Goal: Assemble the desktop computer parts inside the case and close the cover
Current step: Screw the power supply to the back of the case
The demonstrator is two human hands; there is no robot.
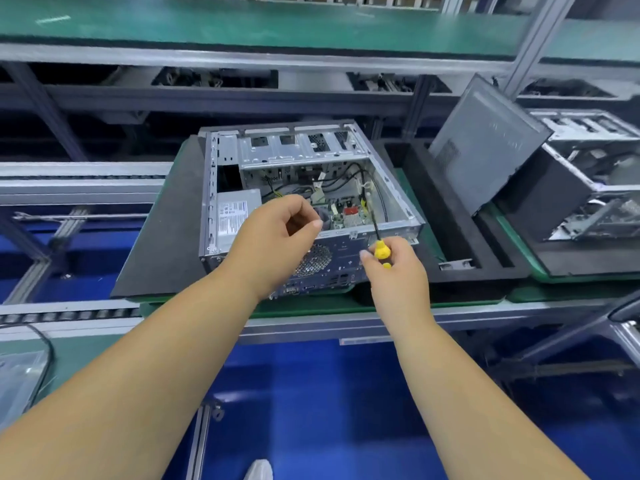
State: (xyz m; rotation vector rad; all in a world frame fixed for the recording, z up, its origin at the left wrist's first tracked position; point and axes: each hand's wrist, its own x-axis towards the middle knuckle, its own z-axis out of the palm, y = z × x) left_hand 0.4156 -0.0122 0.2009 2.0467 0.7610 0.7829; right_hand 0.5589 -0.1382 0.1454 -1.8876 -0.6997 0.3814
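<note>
An open desktop case [398,206] lies on its side on a dark mat, its inside facing up. In it I see a silver power supply [232,216], a green motherboard [346,211] and black cables [349,178]. My right hand [394,268] grips a yellow-handled screwdriver [381,251], whose dark shaft slants up into the case. My left hand [277,233] hovers over the case's near edge with fingers curled; I cannot see anything in it. The grey side cover [485,150] leans upright to the right of the case.
A second open case [588,188] stands on a black tray [460,237] at the right. Conveyor rails [83,178] run along the left. A green shelf [242,26] spans overhead. A clear bag [17,379] lies at the lower left. Blue floor below.
</note>
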